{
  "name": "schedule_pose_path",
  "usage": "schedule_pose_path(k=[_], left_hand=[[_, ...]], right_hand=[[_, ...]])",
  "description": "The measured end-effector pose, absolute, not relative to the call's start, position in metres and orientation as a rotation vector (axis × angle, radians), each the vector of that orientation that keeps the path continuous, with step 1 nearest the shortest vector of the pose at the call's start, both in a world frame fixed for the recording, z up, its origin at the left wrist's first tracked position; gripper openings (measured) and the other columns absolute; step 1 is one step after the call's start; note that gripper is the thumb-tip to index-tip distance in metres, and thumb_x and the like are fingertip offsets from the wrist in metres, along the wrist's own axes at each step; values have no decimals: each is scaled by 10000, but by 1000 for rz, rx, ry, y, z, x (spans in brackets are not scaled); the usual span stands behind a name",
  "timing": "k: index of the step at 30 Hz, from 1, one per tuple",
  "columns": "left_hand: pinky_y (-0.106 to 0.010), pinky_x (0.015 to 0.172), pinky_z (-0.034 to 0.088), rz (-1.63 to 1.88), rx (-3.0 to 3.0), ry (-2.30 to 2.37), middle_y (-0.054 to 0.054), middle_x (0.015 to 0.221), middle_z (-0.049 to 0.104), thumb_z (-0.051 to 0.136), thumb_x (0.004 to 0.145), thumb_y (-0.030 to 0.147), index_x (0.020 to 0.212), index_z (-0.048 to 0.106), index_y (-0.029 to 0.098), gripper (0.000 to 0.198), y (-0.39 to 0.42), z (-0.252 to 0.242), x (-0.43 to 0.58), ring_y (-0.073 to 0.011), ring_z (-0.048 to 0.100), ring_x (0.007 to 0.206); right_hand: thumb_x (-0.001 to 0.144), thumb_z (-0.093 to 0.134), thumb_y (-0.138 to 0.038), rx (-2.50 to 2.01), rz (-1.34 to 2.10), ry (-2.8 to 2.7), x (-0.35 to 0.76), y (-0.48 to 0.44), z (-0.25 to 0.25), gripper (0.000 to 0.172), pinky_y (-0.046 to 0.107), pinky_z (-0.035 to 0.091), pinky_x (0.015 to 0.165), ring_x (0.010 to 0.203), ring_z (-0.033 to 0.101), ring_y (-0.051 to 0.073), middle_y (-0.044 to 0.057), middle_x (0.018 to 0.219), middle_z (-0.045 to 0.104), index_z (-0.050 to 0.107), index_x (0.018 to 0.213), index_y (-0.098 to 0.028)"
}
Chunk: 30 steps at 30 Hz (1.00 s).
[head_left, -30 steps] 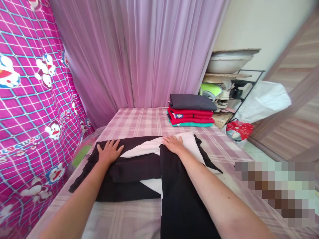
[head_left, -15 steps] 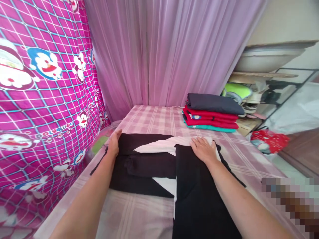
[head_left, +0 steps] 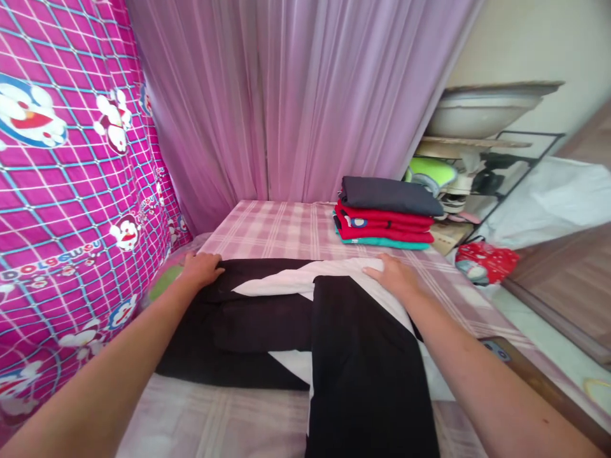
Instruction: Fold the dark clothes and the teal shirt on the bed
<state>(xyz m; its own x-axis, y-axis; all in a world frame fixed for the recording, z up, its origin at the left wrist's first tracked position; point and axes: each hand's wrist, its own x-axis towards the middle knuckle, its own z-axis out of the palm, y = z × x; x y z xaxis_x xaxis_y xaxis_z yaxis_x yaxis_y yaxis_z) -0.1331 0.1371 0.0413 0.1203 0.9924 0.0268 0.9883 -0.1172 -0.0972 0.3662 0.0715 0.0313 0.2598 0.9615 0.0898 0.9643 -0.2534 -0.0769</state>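
Note:
A black garment with white panels (head_left: 370,356), its exact kind not clear, lies partly folded on the checked cloth in front of me. One black section is laid crosswise on the left, and a wide black section runs toward me on the right. My left hand (head_left: 203,270) holds the far left corner, fingers curled at the black edge. At the far right, my right hand (head_left: 395,277) grips the white part of the same edge, thumb toward the left. Some fingertips are hidden behind the fabric.
Folded clothes (head_left: 386,219) in dark grey, red and teal are stacked at the back right. A phone (head_left: 534,375) lies beside my right forearm. Purple curtains (head_left: 305,102) hang behind, a pink patterned cloth (head_left: 71,191) hangs left, and a shelf (head_left: 477,143) stands right.
Both hands have gone from resting against the fabric to gripping its far corners. The garment's left part is spread wider, and its right edge lies differently. The view has turned slightly right.

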Motion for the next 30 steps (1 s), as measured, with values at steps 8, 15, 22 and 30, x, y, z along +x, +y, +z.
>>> schedule_pose_path(k=[8,15,22,30], left_hand=[[-598,1076,275,-250,-2099,-1953,-180,1330,613,447,894,337,1252,604,182,421,139,56,-86,-367,498,1271],[-560,1171,188,-274,-2687,-1671,-42,1592,347,298,978,468,1491,386,335,537,96,30,-35,-274,277,1472],[-627,1137,225,-38,-2790,-1641,-75,1565,394,398,958,496,1444,455,354,510,68,31,-20,-303,349,1436],[-518,1146,323,-651,-2936,-1018,-73,1376,608,461,959,359,1322,595,285,395,3,40,-9,-240,518,1306]], right_hand=[[917,515,-541,-2439,-172,-1733,382,79,48,576,437,454,929,1148,591,342,207,1252,618,534,1330,-139],[963,370,-540,-2162,-242,-1976,362,47,40,626,601,260,1125,1459,265,332,123,1603,292,350,1522,-258],[979,324,-540,-2105,182,-2184,342,20,25,549,604,199,1161,1465,278,291,51,1578,358,466,1460,-318],[871,503,-387,-1830,294,-1365,401,-9,5,375,397,450,1030,1155,625,247,75,1180,722,749,1093,-211]])
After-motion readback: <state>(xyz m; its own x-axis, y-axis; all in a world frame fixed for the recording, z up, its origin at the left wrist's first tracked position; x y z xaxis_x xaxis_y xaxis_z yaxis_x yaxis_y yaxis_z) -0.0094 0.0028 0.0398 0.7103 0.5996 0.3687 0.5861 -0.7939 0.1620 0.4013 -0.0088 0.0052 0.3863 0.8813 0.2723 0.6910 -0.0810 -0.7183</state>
